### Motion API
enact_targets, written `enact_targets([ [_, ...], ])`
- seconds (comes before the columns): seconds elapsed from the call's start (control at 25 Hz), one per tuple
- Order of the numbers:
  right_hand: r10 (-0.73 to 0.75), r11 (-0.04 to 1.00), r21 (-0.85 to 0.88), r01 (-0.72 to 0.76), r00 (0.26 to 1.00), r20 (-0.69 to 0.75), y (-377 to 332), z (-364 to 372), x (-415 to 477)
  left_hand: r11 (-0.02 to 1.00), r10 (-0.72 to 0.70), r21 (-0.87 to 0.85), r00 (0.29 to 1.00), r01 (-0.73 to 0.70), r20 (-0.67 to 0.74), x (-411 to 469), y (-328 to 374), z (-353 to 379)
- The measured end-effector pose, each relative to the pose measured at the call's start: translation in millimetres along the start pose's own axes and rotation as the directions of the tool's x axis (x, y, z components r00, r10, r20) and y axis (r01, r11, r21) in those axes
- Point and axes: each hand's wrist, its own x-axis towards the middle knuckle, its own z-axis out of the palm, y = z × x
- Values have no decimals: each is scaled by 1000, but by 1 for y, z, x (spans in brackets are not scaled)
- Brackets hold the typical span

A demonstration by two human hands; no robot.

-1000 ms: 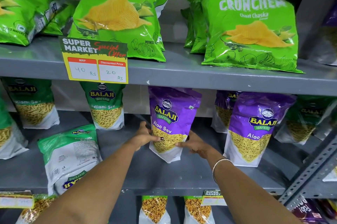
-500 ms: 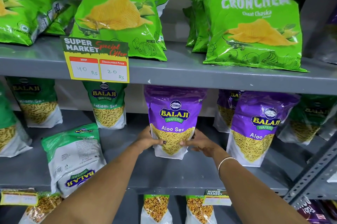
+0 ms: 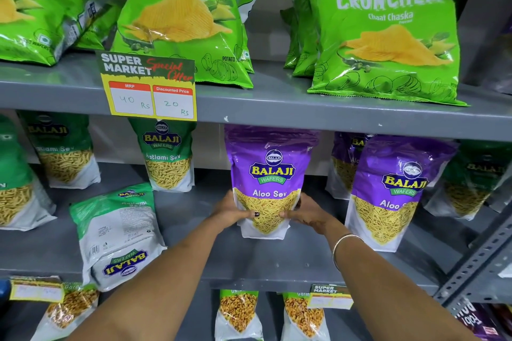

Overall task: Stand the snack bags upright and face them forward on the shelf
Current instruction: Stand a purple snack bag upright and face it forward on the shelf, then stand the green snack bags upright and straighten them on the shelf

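Head view: purple Aloo Sev bag stands upright on middle shelf, front forward, long axis vertical. Left hand and right hand flank its lower sides, fingers clamped on it. Green bag lies upside-down, back out, to the left, nearer left hand.

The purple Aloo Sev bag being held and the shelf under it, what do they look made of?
The purple Aloo Sev bag looks like glossy plastic film: light glares off its wrinkled top, and a clear window shows the sev. The shelf looks like grey painted metal, matte, with small chips on the shelf edge above.
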Motion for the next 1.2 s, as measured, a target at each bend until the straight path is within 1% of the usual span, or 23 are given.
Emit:
enact_targets([
  [0.04, 56, 998, -31, -55, 998, 24, -2, -2, 0, 1000, 5, 28, 1000, -5, 27, -5, 3, -1],
  [0.12, 281, 941, -218, -259, 957, 76, -8, -11, 2, 996, -3, 94, 997, -4, 74, -24, 13, -7],
  [0.16, 427, 860, -346, -376, 900, 83, -11, -16, 5, 992, -21, 127, 997, 12, 76, -30, 16, -13],
  [0.24, 681, 666, -527, -528, 718, 140, -19, -18, 12, 981, -13, 193, 999, 20, -36, -39, 16, -35],
  [0.28, 756, 606, -574, -551, 623, 200, -23, -14, 16, 974, 4, 224, 994, 22, -113, -43, 17, -49],
  [0.32, 792, 571, -627, -530, 556, 253, -31, -1, 20, 969, 5, 245, 981, 43, -194, -49, 13, -71],
  [0.36, 800, 570, -652, -499, 518, 302, -37, 14, 27, 957, -7, 279, 967, 80, -253, -56, 9, -93],
  [0.4, 798, 572, -682, -457, 504, 332, -47, 32, 29, 931, -36, 336, 954, 139, -296, -62, 3, -118],
  [0.44, 786, 581, -701, -414, 510, 350, -55, 53, 34, 889, -83, 403, 942, 218, -326, -69, -6, -144],
  [0.48, 760, 595, -710, -376, 549, 346, -63, 74, 37, 836, -110, 474, 929, 278, -352, -75, -18, -168],
  [0.52, 712, 637, -682, -360, 613, 342, -69, 100, 45, 783, -123, 529, 915, 327, -384, -83, -33, -192],
  [0.56, 642, 692, -630, -352, 699, 315, -74, 126, 52, 769, -130, 536, 906, 349, -403, -89, -49, -211],
  [0.64, 466, 804, -507, -311, 859, 212, -82, 178, 66, 777, -229, 486, 899, 401, -374, -97, -80, -240],
  [0.68, 388, 842, -458, -284, 910, 149, -83, 203, 73, 794, -321, 421, 890, 439, -323, -99, -93, -251],
  [0.72, 350, 867, -410, -282, 932, 99, -82, 228, 78, 832, -420, 282, 874, 478, -244, -97, -107, -261],
  [0.76, 346, 895, -331, -300, 934, 89, -80, 248, 82, 840, -530, 63, 840, 538, -115, -93, -115, -266],
  [0.8, 364, 916, -225, -333, 925, 112, -79, 264, 84, 784, -607, -156, 795, 602, 15, -90, -118, -268],
  [0.84, 371, 928, -96, -361, 919, 131, -74, 277, 86, 728, -622, -273, 774, 628, 122, -89, -120, -270],
  [0.92, 382, 920, 35, -391, 912, 148, -73, 290, 84, 703, -602, -318, 771, 636, 208, -81, -127, -275],
  [1.0, 414, 904, 41, -425, 897, 154, -76, 291, 82, 684, -580, -330, 760, 650, 293, -77, -131, -282],
  [1.12, 481, 864, 46, -501, 849, 217, -90, 289, 74, 636, -565, -346, 722, 690, 401, -75, -138, -292],
  [1.16, 486, 862, 34, -505, 846, 220, -94, 289, 72, 639, -558, -338, 719, 691, 414, -78, -139, -295],
  [1.2, 493, 866, -27, -499, 844, 213, -94, 291, 73, 657, -554, -327, 729, 679, 402, -81, -138, -298],
])
